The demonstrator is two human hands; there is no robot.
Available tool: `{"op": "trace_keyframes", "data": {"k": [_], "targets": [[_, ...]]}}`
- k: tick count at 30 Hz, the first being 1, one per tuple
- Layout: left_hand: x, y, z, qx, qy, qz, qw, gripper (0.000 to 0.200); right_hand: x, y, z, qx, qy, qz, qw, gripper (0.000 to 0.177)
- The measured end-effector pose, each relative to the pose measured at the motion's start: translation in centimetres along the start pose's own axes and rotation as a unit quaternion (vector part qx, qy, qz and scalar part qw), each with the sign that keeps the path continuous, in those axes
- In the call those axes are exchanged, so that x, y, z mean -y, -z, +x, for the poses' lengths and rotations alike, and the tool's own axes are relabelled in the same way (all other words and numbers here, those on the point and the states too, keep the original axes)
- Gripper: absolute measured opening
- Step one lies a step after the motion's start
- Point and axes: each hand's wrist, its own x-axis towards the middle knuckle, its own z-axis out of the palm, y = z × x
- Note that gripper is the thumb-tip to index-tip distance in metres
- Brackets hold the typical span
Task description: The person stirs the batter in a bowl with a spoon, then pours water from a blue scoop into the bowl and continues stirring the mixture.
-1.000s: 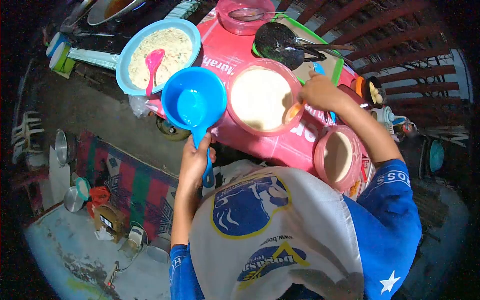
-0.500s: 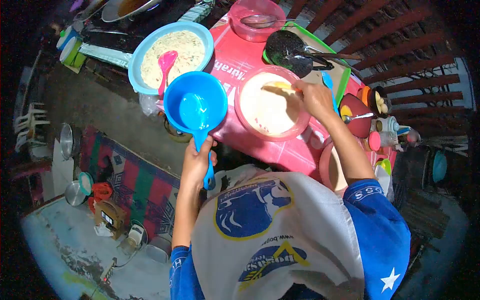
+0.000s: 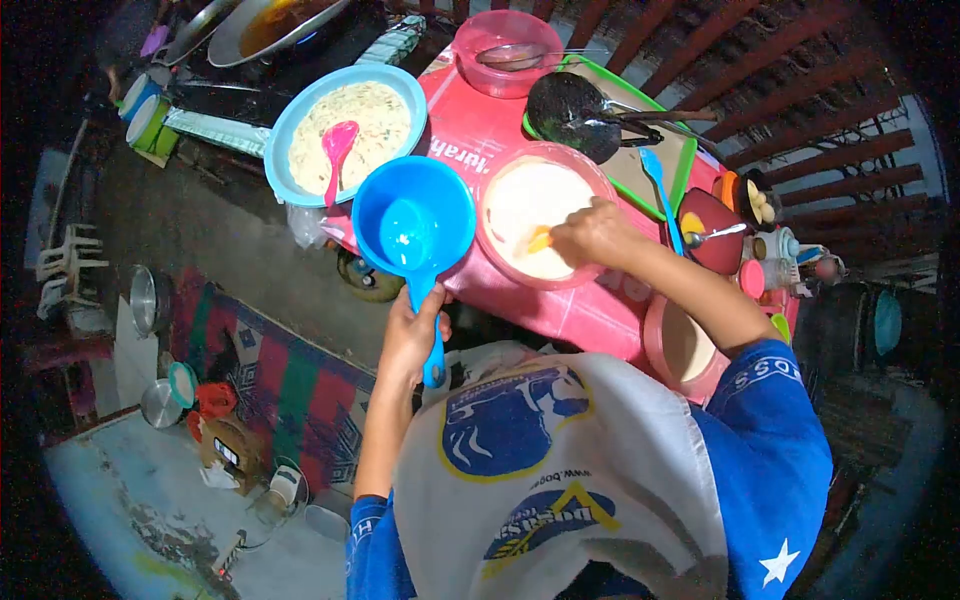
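My left hand (image 3: 413,335) is wrapped round the handle of a blue dipper (image 3: 405,222), whose bowl faces up and looks empty. My right hand (image 3: 597,240) reaches into a pink bowl (image 3: 597,172) of creamy white batter (image 3: 537,200). Its closed fingers grip a yellowish piece (image 3: 540,239) that dips into the batter; its exact kind cannot be made out. Left of the pink bowl, beyond the dipper, a light blue basin (image 3: 281,165) holds a thick mix with green flecks. A pink spoon (image 3: 340,150) rests in that mix.
Behind the pink bowl, a black pan (image 3: 560,108) lies on a green-edged tray (image 3: 690,165). A blue spatula (image 3: 655,175) leans there. Another pink bowl (image 3: 655,340) stands near my right elbow. A wok (image 3: 235,45) is at the upper left. A red cloth (image 3: 455,130) covers the table.
My right hand has moved down and slightly left across the pink bowl with the yellowish piece. The dipper in my left hand has shifted slightly right and down in view.
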Motion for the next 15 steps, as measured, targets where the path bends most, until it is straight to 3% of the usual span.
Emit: {"op": "trace_keyframes", "data": {"k": [2,3,5,8,10,12,14,15], "targets": [[0.4,0.2,0.0,-0.001,-0.008,-0.014,1.000,0.025,-0.1,2.0,-1.6,0.099,-0.252,0.056,0.961,0.017],[0.6,0.3,0.0,-0.001,-0.008,-0.014,1.000,0.025,-0.4,1.6,-1.8,0.099,-0.252,0.055,0.961,0.017],[0.9,0.6,0.1,-0.001,-0.004,-0.017,1.000,0.024,-1.1,-0.2,-2.0,0.108,-0.400,0.058,0.908,0.024],[0.6,0.2,0.0,-0.012,0.012,0.010,1.000,0.023,0.9,-4.0,0.4,0.047,-0.408,0.107,0.906,0.025],[0.5,0.1,-0.1,-0.017,0.003,0.002,1.000,0.022,2.7,-3.0,-0.3,0.095,-0.348,0.153,0.920,0.025],[0.5,0.1,-0.3,-0.017,-0.004,-0.011,1.000,0.022,1.7,-1.8,-1.8,0.135,-0.354,0.120,0.918,0.022],[0.4,0.3,-0.3,-0.020,0.013,0.009,1.000,0.018,-0.5,-1.6,-1.2,0.130,-0.386,0.110,0.907,0.022],[0.4,0.2,-0.3,-0.017,0.013,0.012,1.000,0.018,-0.9,-2.8,0.5,0.126,-0.445,0.163,0.871,0.023]]}}
